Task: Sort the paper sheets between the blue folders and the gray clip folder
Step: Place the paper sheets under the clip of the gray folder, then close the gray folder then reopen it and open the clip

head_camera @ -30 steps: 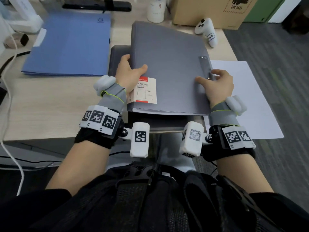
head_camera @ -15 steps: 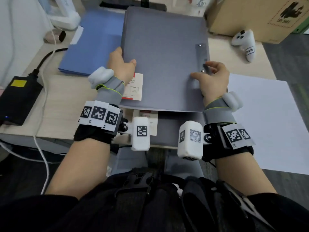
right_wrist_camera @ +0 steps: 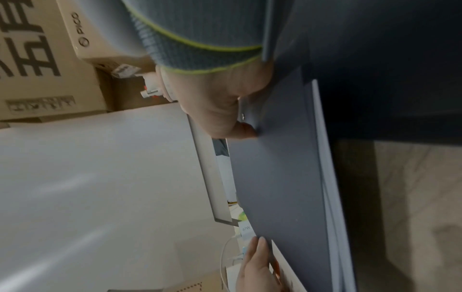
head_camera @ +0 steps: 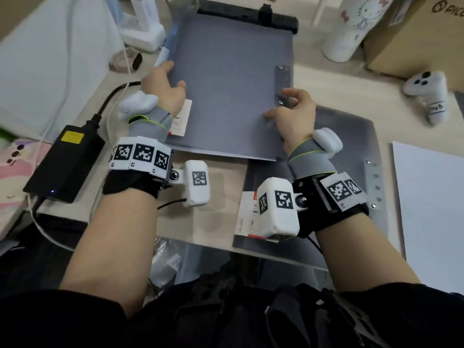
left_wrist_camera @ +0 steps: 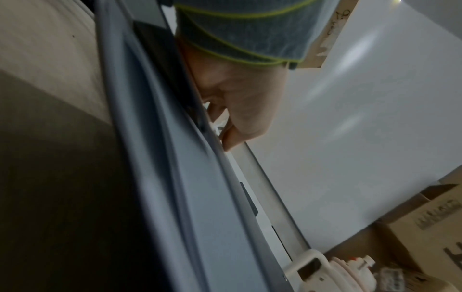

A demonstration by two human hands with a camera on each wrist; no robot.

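Observation:
I hold a gray clip folder (head_camera: 231,84) off the desk by both side edges. My left hand (head_camera: 173,75) grips its left edge just above a white and red label (head_camera: 183,119). My right hand (head_camera: 281,104) grips the right edge by the riveted metal strip (head_camera: 283,81), thumb on the cover (right_wrist_camera: 282,177). Only a blue sliver (head_camera: 170,38) of the blue folder shows past the far left corner. A second gray folder (head_camera: 339,151) lies flat on the desk under my right wrist. A white paper sheet (head_camera: 431,209) lies at the right.
A black power adapter (head_camera: 65,162) with cables sits at the left edge of the desk (head_camera: 218,192). A white bottle (head_camera: 351,28), a cardboard box (head_camera: 414,33) and a white controller (head_camera: 429,96) stand at the back right. A black bar (head_camera: 251,13) lies behind the folder.
Both hands have carried the gray folder away from me and to the left, over the blue folder. The second gray folder beneath it now lies uncovered.

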